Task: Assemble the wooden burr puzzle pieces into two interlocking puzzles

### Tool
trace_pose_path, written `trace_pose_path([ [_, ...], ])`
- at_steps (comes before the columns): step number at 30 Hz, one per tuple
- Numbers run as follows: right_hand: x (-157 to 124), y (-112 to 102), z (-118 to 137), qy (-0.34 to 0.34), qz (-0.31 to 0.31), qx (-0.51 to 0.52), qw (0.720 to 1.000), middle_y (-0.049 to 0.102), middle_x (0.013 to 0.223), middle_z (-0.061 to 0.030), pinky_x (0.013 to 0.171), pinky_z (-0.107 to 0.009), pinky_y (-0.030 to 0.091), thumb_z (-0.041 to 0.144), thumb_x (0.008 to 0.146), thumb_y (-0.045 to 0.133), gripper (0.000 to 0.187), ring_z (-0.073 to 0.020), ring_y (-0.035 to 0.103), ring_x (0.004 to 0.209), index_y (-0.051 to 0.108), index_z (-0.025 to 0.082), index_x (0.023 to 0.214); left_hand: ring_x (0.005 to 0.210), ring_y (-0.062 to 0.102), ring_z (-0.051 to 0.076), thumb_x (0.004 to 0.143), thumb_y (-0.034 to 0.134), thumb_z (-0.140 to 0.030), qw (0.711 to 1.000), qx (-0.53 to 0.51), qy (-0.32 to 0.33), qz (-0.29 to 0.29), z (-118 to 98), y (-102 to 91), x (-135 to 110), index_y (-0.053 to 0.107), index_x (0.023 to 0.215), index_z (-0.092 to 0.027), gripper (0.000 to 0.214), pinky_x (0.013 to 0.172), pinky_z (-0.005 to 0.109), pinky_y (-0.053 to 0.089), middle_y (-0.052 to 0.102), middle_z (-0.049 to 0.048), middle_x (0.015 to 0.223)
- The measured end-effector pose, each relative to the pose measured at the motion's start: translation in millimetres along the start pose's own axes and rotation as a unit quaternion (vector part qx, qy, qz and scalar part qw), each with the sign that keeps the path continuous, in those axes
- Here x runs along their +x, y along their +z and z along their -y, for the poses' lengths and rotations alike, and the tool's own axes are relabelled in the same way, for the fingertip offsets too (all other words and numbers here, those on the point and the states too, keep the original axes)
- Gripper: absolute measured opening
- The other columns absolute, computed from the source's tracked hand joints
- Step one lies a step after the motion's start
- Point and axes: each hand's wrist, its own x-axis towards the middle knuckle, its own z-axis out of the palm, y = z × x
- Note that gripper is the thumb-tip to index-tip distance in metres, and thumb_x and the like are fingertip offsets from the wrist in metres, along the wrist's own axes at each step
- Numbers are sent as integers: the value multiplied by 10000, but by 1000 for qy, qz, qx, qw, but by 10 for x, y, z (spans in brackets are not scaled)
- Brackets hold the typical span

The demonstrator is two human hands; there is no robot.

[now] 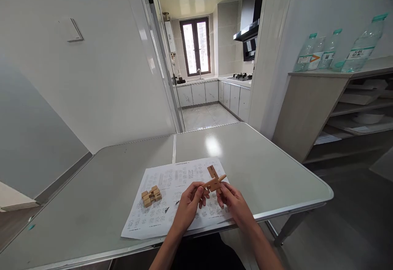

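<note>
Wooden pieces [214, 184], pinched between left hand [190, 201] and right hand [233, 200], above paper [170, 203]

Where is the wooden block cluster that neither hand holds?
In the head view, the wooden block cluster rests on the left part of the printed sheet, left of the person's left hand.

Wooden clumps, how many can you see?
2: one wooden clump lies on the printed paper, and the held clump is between the left hand and right hand. Some pieces may be hidden.
</note>
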Motion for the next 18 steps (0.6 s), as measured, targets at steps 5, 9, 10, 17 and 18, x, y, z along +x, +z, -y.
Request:
trace_pose_path([
  [5, 3, -4, 34, 14, -2, 1, 1000, 529, 679, 21, 551, -277, 381, 655, 779, 752, 465, -120, 422, 541, 660, 201, 821, 619, 546, 140, 965, 590, -597, 1000, -20, -7, 2, 2, 67, 12, 614, 1100, -186, 433, 587, 261, 434, 658, 24, 788],
  [9, -9, -27, 44, 24, 1, 22, 999, 526, 680, 27, 562, -277, 376, 616, 779, 769, 431, -118, 415, 544, 668, 202, 844, 617, 539, 132, 980, 581, -581, 999, -33, -1, 8, -35, 112, 14, 601, 1072, -181, 411, 582, 255, 429, 640, 18, 775],
  [10, -14, -30, 50, 29, 3, 27, 999, 527, 684, 26, 569, -279, 378, 605, 788, 767, 418, -120, 418, 549, 668, 203, 841, 619, 539, 131, 989, 570, -575, 999, -36, 1, 13, -42, 118, 14, 597, 1075, -180, 405, 584, 255, 430, 637, 17, 780],
  [17, -24, -38, 91, 48, 8, 61, 997, 529, 688, 29, 568, -271, 354, 560, 766, 809, 398, -114, 424, 553, 653, 195, 799, 637, 533, 135, 1017, 539, -540, 999, -36, 12, 31, -14, 120, 18, 592, 1101, -176, 378, 624, 268, 444, 603, 0, 752],
  [18, -22, -41, 90, 48, 9, 63, 997, 532, 688, 29, 567, -270, 349, 558, 765, 810, 397, -112, 423, 550, 657, 194, 809, 635, 531, 137, 1012, 543, -546, 999, -32, 11, 27, -14, 122, 17, 597, 1096, -177, 382, 627, 270, 444, 597, -4, 740],
])
